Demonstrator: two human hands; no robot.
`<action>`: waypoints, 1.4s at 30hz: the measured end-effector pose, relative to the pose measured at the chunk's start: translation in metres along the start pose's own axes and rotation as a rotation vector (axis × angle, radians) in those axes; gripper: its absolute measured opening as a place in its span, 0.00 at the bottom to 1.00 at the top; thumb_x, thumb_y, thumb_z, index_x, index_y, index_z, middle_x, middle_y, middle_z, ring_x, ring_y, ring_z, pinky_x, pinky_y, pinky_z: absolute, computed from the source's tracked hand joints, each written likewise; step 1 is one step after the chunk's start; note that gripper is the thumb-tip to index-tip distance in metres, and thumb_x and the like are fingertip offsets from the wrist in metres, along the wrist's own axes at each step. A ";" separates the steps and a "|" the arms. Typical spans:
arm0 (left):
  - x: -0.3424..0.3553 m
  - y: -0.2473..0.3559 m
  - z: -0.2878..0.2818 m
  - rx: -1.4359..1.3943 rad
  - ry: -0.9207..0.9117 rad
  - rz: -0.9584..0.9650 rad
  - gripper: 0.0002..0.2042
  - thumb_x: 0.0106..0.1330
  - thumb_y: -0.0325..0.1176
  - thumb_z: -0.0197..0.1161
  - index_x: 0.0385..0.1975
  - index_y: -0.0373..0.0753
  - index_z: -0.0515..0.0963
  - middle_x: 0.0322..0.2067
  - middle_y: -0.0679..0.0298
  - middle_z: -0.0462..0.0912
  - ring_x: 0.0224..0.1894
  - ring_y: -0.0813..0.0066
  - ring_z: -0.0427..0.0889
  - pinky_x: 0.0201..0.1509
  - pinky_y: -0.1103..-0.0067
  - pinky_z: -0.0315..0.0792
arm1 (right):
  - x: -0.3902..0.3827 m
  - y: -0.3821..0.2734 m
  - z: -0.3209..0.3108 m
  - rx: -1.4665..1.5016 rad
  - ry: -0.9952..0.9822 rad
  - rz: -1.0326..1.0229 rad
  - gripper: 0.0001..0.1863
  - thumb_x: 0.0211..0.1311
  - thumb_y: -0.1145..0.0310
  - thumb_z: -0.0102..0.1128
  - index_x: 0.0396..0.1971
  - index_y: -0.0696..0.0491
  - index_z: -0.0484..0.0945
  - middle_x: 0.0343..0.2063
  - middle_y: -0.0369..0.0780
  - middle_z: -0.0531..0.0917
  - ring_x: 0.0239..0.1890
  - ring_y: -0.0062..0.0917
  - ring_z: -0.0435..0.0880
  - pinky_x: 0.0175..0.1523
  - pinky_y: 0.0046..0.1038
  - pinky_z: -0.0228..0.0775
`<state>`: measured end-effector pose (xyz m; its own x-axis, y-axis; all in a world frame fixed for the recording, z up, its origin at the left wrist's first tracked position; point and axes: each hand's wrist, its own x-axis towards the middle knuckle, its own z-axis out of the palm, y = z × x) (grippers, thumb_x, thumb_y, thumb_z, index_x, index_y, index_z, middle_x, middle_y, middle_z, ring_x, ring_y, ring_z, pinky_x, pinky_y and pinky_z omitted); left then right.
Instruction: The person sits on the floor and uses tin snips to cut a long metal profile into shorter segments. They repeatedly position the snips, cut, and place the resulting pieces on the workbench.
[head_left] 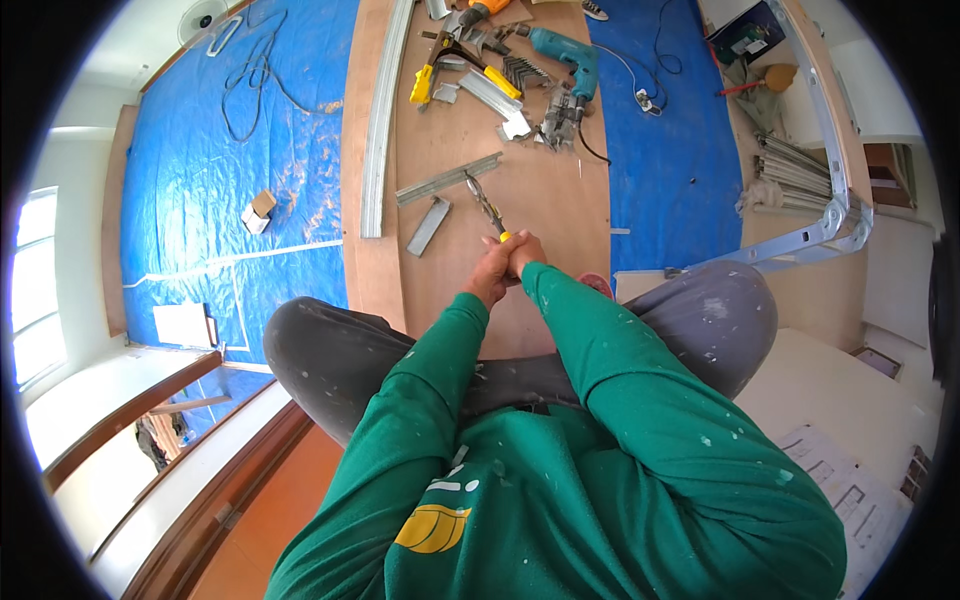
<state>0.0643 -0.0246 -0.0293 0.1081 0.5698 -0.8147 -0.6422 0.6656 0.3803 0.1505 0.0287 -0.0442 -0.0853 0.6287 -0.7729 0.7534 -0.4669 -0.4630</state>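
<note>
Both hands were clasped together on the yellow grips of a pair of metal tin snips (488,210), the left hand (490,272) and right hand (524,252) pressed side by side with fingers wrapped tight, probably to add squeezing force. The snips' blades reached forward to the near end of a long grey sheet-metal channel strip (447,179) lying across the brown plywood board (540,200), which gave a flat support. A shorter grey metal offcut (428,225) lay just beside it, and a teal power drill (568,55) rested well apart.
</note>
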 end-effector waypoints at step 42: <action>-0.037 0.270 0.034 1.933 0.515 0.996 0.09 0.77 0.38 0.57 0.39 0.39 0.79 0.36 0.44 0.88 0.41 0.37 0.87 0.46 0.47 0.79 | -0.014 -0.024 0.009 -0.076 0.361 -0.061 0.30 0.63 0.49 0.70 0.56 0.53 0.75 0.55 0.49 0.81 0.60 0.46 0.81 0.62 0.50 0.74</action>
<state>-0.0876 0.1503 0.1181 -0.0332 0.9989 -0.0337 0.9805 0.0390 0.1927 0.1276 0.0251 -0.0264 0.0933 0.8390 -0.5361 0.8014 -0.3828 -0.4595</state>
